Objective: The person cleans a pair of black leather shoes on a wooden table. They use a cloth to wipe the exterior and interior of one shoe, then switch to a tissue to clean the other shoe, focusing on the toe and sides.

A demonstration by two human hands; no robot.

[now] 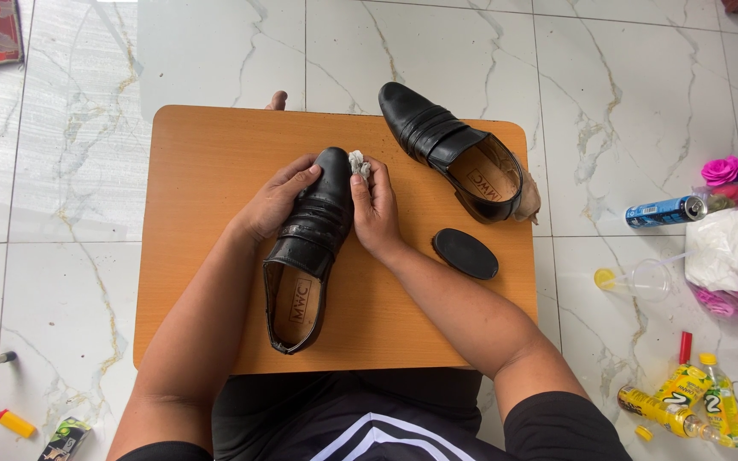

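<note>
A: Entry, head view. Where does the near black shoe (309,248) lie?

B: On the orange desk (198,213), left of centre. Long axis runs near to far, tilted slightly right. Toe points away from the person; heel opening faces the near edge, tan insole visible.

A: Left hand (273,203)?

B: Cupped on the shoe's left flank near the toe, fingers curled over the upper. Grip pressed against the leather, steadying it.

A: Right hand (375,213)?

B: At the right side of the toe. Fingers pressed together, pinching a small crumpled whitish cloth (359,164), which touches the toe cap.

A: Second shoe (454,154)?

B: Far right of the desk, apart from the first. Axis diagonal: toe toward the far left, heel toward the right edge. A black oval brush (465,253) lies between it and the right forearm.

A: Off the desk?

B: Marble floor (87,128); a blue can (666,211) lying on its side, yellow bottles (685,405) to the right.
</note>
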